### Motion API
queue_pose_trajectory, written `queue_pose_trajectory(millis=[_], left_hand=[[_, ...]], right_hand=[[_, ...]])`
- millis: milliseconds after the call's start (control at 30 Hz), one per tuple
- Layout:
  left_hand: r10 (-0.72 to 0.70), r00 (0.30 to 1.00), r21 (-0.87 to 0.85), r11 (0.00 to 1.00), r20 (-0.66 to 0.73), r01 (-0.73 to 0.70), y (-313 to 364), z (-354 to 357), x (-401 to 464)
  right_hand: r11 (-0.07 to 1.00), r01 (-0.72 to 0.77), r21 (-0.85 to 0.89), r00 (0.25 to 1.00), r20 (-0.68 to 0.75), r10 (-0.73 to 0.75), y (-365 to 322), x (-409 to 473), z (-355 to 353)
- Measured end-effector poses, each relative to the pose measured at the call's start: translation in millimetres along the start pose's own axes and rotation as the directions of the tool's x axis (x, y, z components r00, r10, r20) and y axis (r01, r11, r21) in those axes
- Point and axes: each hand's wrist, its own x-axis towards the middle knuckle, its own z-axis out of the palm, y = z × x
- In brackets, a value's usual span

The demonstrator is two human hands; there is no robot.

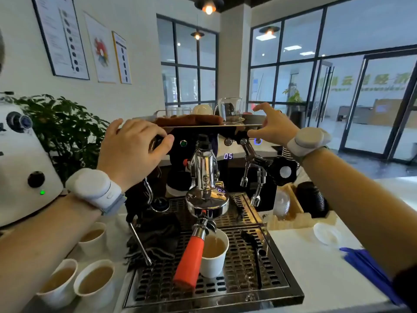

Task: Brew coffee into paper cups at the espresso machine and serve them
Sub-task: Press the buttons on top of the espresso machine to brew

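Observation:
The espresso machine [203, 168] stands in front of me, its portafilter with an orange handle [188, 260] locked into the chrome group head. A white paper cup [213, 254] sits on the drip tray [239, 274] under the spout, and a thin stream of coffee runs into it. My left hand [130, 152] grips the machine's upper left corner, thumb by a dark knob. My right hand [270, 127] reaches to the upper right front edge, its fingers spread and its thumb near a lit blue button. Three filled paper cups [92, 283] stand on the counter at the left.
A white grinder [24, 168] and a leafy plant [65, 132] are at the left. Steam wands and a black knob [283, 171] hang at the right. A dark cloth [155, 238] and a brush [255, 251] lie on the tray. Black lids [310, 198], a white lid [327, 233] and blue material [370, 269] are on the right counter.

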Motion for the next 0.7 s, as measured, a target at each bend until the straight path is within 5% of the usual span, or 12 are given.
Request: queue_pose_trajectory(millis=[700], left_hand=[[0.009,0.995,-0.06,0.998,-0.099,-0.015,-4,10,-2]], right_hand=[[0.955,0.016,-0.295,1.0,0.024,-0.009,20,6,9]])
